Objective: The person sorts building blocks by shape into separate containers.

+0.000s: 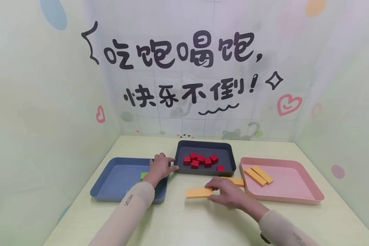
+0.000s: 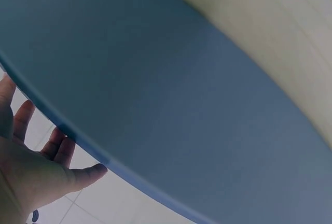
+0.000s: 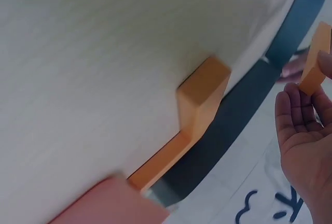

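Note:
My right hand [image 1: 226, 193] pinches a yellow-orange rectangular block [image 1: 198, 193] by its right end, over the table in front of the dark tray [image 1: 206, 172]. In the right wrist view, thumb and fingers grip this block [image 3: 315, 60], while two more orange blocks [image 3: 202, 92] lie together beside the dark tray. My left hand [image 1: 160, 168] reaches over the right side of the blue tray [image 1: 110, 198], its thumb and forefinger spread toward the dark tray's left corner. No object shows in the left hand [image 2: 39, 175], whose fingers appear along the blue rim in its wrist view.
Several red cubes [image 1: 200, 159] lie in the dark tray. A pink tray [image 1: 295, 177] at the right holds two yellow-orange blocks [image 1: 259, 175]. Green pieces [image 1: 144, 175] in the blue tray are partly covered by my left arm. A printed cloth wall stands behind the table.

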Available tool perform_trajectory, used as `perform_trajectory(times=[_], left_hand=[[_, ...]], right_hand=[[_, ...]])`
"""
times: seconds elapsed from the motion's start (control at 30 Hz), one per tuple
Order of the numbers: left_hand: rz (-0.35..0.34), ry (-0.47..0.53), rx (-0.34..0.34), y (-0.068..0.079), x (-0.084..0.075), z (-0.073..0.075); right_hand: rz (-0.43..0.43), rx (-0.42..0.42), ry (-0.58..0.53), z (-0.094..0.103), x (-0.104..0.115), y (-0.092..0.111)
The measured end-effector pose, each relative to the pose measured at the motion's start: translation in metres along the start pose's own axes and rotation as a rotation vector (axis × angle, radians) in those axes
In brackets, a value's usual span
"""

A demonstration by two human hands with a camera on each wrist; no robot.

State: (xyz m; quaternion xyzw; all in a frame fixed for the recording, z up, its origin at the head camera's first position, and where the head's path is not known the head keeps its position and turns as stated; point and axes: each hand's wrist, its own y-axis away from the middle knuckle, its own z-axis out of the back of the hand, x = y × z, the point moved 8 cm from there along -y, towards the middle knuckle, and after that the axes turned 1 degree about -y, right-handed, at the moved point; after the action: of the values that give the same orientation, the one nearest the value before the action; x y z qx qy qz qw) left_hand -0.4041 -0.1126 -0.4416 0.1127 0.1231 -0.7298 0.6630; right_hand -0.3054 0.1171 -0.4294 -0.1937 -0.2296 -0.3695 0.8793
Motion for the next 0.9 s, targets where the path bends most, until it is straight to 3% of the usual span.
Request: perform_trajectory(times=[0.2,0.43,0.63,0.9], left_hand=[[-0.004,0.009,0.004,0.001,-0.001,0.001],[0.005,0.002,0.006,-0.002,0.001,-0.001],[-0.003,-0.002,0.008,-0.002,0.001,-0.002],[-0.008,-0.012,0.011,-0.002,0.000,-0.003]], right_hand=[[-0.116,-0.142,0.002,0.031,-0.033,0.027],[-0.290,-0.242,0.064,0.062,-0.068,0.055],[-0.356,-0.369,0.121,0.098,-0.091,0.078],[-0.518,-0.431,0.112,0.130,-0.141,0.118]])
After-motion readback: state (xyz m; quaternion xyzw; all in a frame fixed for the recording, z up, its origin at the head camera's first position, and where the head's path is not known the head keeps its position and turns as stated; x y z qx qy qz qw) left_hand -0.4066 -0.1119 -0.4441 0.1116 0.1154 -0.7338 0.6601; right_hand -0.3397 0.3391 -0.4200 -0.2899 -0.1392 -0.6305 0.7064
